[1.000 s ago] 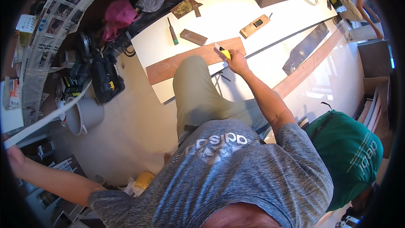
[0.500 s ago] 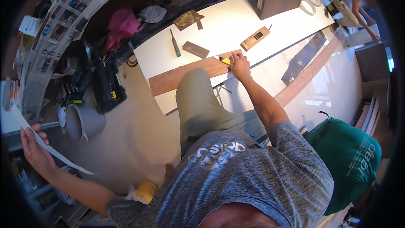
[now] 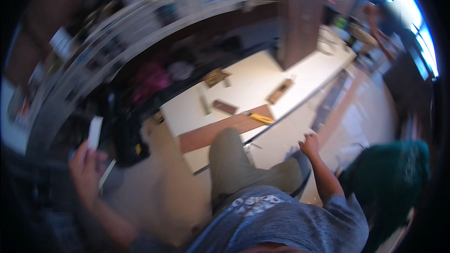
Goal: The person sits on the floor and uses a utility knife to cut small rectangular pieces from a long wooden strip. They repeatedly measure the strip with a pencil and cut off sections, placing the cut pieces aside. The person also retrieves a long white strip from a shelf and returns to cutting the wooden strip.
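My left hand (image 3: 86,164) is out at the far left, closed on a thin white strip (image 3: 95,132), whose other end shows below the fingers. My right hand (image 3: 309,145) is lifted beside my knee on the right, its fingers loosely bent and apart, with nothing visible in them. A yellow utility knife (image 3: 260,118) lies on a brown wooden plank (image 3: 201,136), under my bent leg's knee at one side. Nearby on the white tabletop (image 3: 251,68) are a wooden hand plane (image 3: 280,91), a dark wood block (image 3: 225,107) and a blurred chisel-like tool (image 3: 204,105).
A tall brown board (image 3: 303,23) stands at the table's back. Another person (image 3: 379,33) is at the far right. A green covered shape (image 3: 389,182) is close on my right. A black case (image 3: 129,140) sits left of the table.
My right hand has let go of the utility knife and drawn back to the right. My left hand has moved up and inward with the strip. The view has tilted and blurred.
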Available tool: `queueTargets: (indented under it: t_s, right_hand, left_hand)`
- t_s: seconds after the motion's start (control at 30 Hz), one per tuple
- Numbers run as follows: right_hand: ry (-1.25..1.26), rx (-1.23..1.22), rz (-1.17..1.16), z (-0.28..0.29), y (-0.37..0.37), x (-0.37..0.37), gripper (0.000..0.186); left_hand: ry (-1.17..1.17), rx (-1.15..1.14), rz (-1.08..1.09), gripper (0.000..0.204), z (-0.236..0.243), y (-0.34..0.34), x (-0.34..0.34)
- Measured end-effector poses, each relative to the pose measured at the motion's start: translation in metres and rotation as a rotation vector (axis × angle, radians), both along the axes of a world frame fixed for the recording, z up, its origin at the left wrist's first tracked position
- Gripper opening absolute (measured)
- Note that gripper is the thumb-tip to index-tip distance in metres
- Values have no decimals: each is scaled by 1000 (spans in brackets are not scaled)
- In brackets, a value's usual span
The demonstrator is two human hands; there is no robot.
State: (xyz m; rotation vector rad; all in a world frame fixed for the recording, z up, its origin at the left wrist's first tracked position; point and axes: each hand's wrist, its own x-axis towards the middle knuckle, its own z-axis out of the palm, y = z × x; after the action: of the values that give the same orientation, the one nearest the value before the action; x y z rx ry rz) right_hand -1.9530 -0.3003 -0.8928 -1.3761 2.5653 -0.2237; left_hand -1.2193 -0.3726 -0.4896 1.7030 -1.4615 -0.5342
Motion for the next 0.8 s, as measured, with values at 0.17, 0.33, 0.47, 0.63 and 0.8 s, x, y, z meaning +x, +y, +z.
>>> queueTargets:
  t_s: [0.17, 0.33, 0.47, 0.63, 0.8]
  right_hand:
    - [218, 148, 168, 69, -73, -91, 40]
    - [-19, 141, 95, 134, -92, -93, 44]
    - [-137, 331, 121, 143, -49, -18, 58]
    - [-564, 692, -43, 189, 77, 112, 109]
    - [-601, 545, 6, 255, 152, 160, 77]
  left_hand:
    - [-191, 10, 3, 39, 21, -61, -21]
    - [-187, 257, -158, 30, 62, -84, -41]
    - [-52, 341, -118, 38, 71, -109, -34]
    - [85, 428, -82, 35, 106, -77, -13]
    - [369, 481, 109, 26, 184, -25, -37]
